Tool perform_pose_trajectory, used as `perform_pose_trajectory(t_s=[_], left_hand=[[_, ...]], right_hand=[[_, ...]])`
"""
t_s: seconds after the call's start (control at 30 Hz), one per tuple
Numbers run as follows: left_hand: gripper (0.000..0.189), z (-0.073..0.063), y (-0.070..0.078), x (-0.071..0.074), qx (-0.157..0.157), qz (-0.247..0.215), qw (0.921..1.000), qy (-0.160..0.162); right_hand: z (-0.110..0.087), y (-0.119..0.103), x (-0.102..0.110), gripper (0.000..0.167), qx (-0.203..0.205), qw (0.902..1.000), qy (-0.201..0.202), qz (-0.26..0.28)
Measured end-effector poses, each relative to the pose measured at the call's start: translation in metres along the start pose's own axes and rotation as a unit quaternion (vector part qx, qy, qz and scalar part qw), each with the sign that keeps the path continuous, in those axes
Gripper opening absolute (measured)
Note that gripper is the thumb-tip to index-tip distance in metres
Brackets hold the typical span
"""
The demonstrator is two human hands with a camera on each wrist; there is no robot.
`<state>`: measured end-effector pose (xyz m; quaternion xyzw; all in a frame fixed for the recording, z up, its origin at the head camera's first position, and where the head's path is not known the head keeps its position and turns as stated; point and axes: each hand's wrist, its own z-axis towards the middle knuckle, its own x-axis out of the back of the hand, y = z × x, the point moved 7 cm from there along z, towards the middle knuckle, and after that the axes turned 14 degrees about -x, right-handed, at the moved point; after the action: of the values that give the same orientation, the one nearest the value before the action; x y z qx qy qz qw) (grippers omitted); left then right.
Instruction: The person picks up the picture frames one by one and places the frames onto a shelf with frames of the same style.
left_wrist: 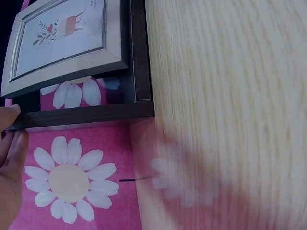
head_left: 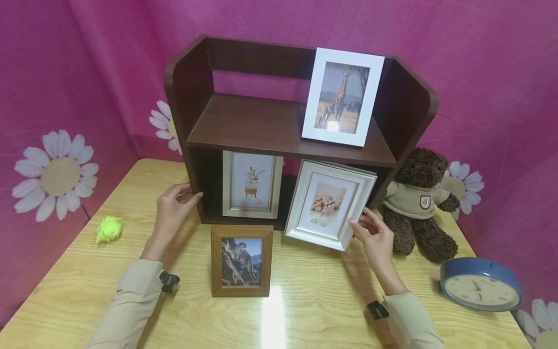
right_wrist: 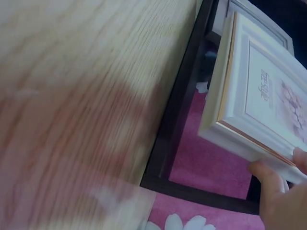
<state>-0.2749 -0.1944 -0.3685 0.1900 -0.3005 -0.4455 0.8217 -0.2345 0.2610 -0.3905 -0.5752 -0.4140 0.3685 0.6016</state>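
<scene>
My right hand (head_left: pixel 376 238) pinches the right edge of a white picture frame (head_left: pixel 330 204) with a flower print. That frame is tilted, in front of the lower right compartment of a dark brown shelf (head_left: pixel 261 121); the right wrist view shows thumb and fingers on its edge. With my left hand (head_left: pixel 176 213) I grip the shelf's left side panel (left_wrist: pixel 86 115), thumb in front and fingers behind. A pale frame with a potted plant print (head_left: pixel 252 185) stands in the lower left compartment. On the upper board, at the right, a white giraffe frame (head_left: pixel 308 111) leans back.
A brown wooden frame (head_left: pixel 241 291) stands on the table (head_left: pixel 305 300) before the shelf. Right of the shelf sit a brown teddy bear (head_left: pixel 411 203) and a blue clock (head_left: pixel 481 283). A small yellow-green fuzzy toy (head_left: pixel 109 229) lies at the left. Pink curtain (head_left: pixel 109 72) hangs behind.
</scene>
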Motion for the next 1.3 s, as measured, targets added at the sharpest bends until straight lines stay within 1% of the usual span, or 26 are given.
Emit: perform_pose_trajectory(t_s=[0.17, 0.27, 0.33, 0.4, 0.53, 0.73, 0.93, 1.1, 1.3], left_hand=[[0.023, 0.0, 0.001, 0.0, 0.002, -0.003, 1.0, -0.002], [0.023, 0.0, 0.001, 0.0, 0.01, -0.008, 0.9999, -0.005], [0.023, -0.001, 0.001, 0.0, 0.013, -0.006, 0.9999, -0.006], [0.023, -0.001, 0.0, 0.001, 0.012, -0.003, 0.9999, -0.006], [0.024, -0.001, 0.0, 0.001, 0.002, 0.006, 1.0, -0.005], [0.024, 0.0, 0.003, 0.001, -0.019, 0.032, 0.9993, -0.006], [0.024, 0.0, 0.002, -0.002, -0.021, 0.026, 0.9994, -0.009], [0.023, 0.001, 0.005, -0.001, -0.028, 0.032, 0.9991, -0.003], [0.024, 0.001, 0.006, 0.0, -0.023, 0.034, 0.9992, -0.002]], right_hand=[[0.008, 0.0, -0.007, 0.044, 0.024, 0.9995, 0.01, -0.018], [0.01, 0.0, -0.012, 0.044, 0.021, 0.9994, 0.011, -0.024], [0.011, 0.001, -0.015, 0.044, 0.012, 0.9993, 0.015, -0.031], [0.011, 0.0, -0.018, 0.043, 0.012, 0.9987, 0.021, -0.045], [0.011, -0.002, -0.023, 0.042, 0.02, 0.9971, 0.034, -0.066], [0.011, -0.005, -0.03, 0.04, 0.027, 0.995, 0.047, -0.083], [0.014, -0.002, -0.033, 0.039, 0.037, 0.9911, 0.063, -0.111], [0.017, 0.0, -0.036, 0.041, 0.02, 0.9901, 0.055, -0.128], [0.024, -0.004, -0.043, 0.044, 0.023, 0.9875, 0.046, -0.149]])
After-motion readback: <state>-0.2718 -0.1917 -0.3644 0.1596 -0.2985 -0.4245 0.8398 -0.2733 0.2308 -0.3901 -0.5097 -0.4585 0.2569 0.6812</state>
